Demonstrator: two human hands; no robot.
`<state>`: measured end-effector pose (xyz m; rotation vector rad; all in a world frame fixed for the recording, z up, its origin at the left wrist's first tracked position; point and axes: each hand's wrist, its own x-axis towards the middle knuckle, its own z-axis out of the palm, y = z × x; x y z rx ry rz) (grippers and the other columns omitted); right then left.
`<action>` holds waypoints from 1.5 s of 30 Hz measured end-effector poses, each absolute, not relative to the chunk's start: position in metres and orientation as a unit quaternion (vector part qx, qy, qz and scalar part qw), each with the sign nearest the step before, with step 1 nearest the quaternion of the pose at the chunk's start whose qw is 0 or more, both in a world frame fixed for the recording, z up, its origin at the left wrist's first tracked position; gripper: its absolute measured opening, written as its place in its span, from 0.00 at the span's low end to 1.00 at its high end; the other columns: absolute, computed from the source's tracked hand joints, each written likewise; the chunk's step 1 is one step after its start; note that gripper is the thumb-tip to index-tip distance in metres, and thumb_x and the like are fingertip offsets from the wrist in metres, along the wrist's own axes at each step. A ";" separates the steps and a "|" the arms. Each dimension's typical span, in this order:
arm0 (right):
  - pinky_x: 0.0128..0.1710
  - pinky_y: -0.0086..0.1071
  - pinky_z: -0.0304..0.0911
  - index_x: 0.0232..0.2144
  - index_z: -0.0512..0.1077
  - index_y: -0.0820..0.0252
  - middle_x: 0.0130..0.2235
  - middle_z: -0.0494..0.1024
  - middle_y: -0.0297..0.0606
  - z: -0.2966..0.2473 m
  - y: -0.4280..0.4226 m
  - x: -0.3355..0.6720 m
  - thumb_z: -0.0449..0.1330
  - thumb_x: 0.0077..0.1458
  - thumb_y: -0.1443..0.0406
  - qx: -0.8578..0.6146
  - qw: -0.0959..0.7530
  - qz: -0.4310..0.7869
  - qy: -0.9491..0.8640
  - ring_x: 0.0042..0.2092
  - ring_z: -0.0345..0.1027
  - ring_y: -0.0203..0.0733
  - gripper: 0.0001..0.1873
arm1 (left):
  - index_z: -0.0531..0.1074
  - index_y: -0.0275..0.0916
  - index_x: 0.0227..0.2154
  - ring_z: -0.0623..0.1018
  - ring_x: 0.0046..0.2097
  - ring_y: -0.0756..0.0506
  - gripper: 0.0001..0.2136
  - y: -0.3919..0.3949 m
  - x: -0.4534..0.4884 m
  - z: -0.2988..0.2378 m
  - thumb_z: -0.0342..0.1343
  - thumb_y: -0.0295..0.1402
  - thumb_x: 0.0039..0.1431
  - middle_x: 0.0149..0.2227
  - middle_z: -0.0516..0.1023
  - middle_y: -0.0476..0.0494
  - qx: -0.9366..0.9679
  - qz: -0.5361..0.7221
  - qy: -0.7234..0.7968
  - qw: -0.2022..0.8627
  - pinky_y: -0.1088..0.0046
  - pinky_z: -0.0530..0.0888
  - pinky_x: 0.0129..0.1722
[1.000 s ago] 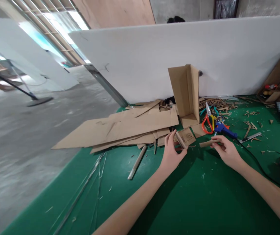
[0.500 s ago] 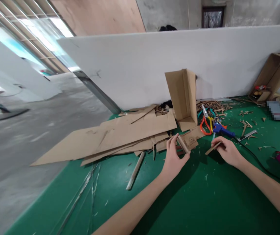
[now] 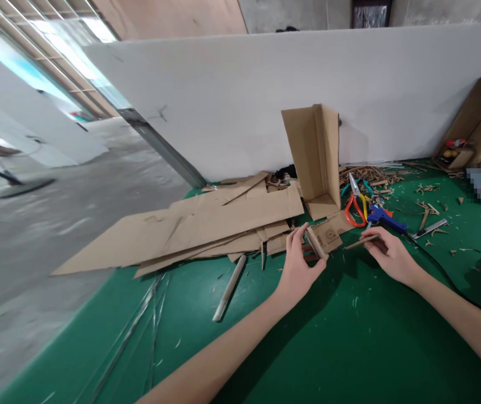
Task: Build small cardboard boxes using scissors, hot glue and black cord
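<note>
My left hand (image 3: pixel 298 268) grips a small cardboard piece (image 3: pixel 316 243) by its ends, between thumb and fingers, above the green table (image 3: pixel 308 353). To its right, my right hand (image 3: pixel 389 255) pinches a narrow cardboard strip (image 3: pixel 360 242) that points left toward the held piece; the two are apart. Behind my hands a printed cardboard scrap (image 3: pixel 333 231) lies flat. Just past my right hand are a blue glue gun (image 3: pixel 385 217) and scissors with orange and yellow handles (image 3: pixel 356 205).
Flat cardboard sheets (image 3: pixel 219 224) are piled at the left, past the table edge. A folded cardboard form (image 3: pixel 316 157) stands against the white partition (image 3: pixel 223 101). A pale stick (image 3: pixel 229 289), a utility knife (image 3: pixel 431 228), the glue gun's cable (image 3: pixel 442 275) and cardboard scraps (image 3: pixel 370 175) lie about.
My right hand has turned its strip to a flatter angle and moved it slightly left, closer to the piece in my left hand. The left hand keeps its hold. The view has tilted down a little.
</note>
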<state>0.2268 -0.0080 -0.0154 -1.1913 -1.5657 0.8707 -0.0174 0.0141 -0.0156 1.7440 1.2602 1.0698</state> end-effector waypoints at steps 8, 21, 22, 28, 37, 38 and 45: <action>0.19 0.30 0.66 0.47 0.67 0.49 0.40 0.75 0.36 -0.005 -0.023 0.219 0.62 0.57 0.55 -0.478 0.581 0.486 -0.444 0.29 0.68 0.37 0.17 | 0.52 0.48 0.62 0.78 0.46 0.43 0.33 0.013 -0.017 -0.014 0.60 0.36 0.55 0.63 0.51 0.35 0.682 0.416 0.470 0.375 0.60 0.80 0.43; 0.42 0.42 0.72 0.41 0.73 0.55 0.39 0.79 0.40 -0.002 -0.022 0.225 0.64 0.51 0.62 -0.500 0.538 0.416 -0.536 0.41 0.74 0.46 0.13 | 0.51 0.47 0.62 0.79 0.44 0.45 0.35 0.017 -0.015 -0.019 0.61 0.36 0.55 0.64 0.52 0.34 0.676 0.421 0.470 0.380 0.63 0.80 0.43; 0.42 0.43 0.72 0.38 0.74 0.55 0.38 0.79 0.41 0.002 -0.023 0.225 0.63 0.53 0.63 -0.502 0.525 0.342 -0.596 0.41 0.73 0.47 0.09 | 0.51 0.47 0.62 0.79 0.44 0.45 0.35 0.018 -0.016 -0.020 0.61 0.36 0.54 0.63 0.52 0.35 0.677 0.421 0.471 0.377 0.64 0.81 0.42; 0.46 0.49 0.68 0.41 0.76 0.51 0.41 0.78 0.42 0.023 -0.018 0.226 0.55 0.56 0.74 -0.409 0.444 0.023 -0.797 0.43 0.70 0.49 0.17 | 0.53 0.47 0.62 0.78 0.43 0.47 0.35 0.021 -0.013 -0.022 0.62 0.35 0.53 0.60 0.53 0.37 0.663 0.449 0.482 0.355 0.65 0.81 0.39; 0.45 0.47 0.71 0.37 0.75 0.53 0.40 0.77 0.40 0.016 -0.004 0.229 0.58 0.58 0.68 -0.445 0.489 0.178 -0.729 0.43 0.71 0.48 0.07 | 0.53 0.48 0.61 0.79 0.44 0.45 0.34 0.020 -0.011 -0.022 0.61 0.32 0.53 0.62 0.52 0.36 0.693 0.438 0.442 0.364 0.60 0.80 0.43; 0.39 0.44 0.73 0.38 0.75 0.53 0.39 0.77 0.39 0.016 -0.007 0.230 0.59 0.59 0.65 -0.455 0.492 0.250 -0.699 0.40 0.72 0.45 0.06 | 0.53 0.48 0.61 0.79 0.44 0.45 0.34 0.020 -0.011 -0.022 0.61 0.32 0.53 0.62 0.52 0.35 0.697 0.436 0.438 0.364 0.59 0.80 0.43; 0.22 0.32 0.75 0.46 0.64 0.53 0.38 0.76 0.35 0.023 -0.017 0.224 0.67 0.50 0.58 -0.421 0.478 0.556 -0.533 0.34 0.73 0.40 0.23 | 0.50 0.51 0.64 0.77 0.50 0.42 0.35 0.019 -0.013 -0.020 0.58 0.29 0.56 0.66 0.49 0.35 0.738 0.409 0.397 0.361 0.60 0.79 0.47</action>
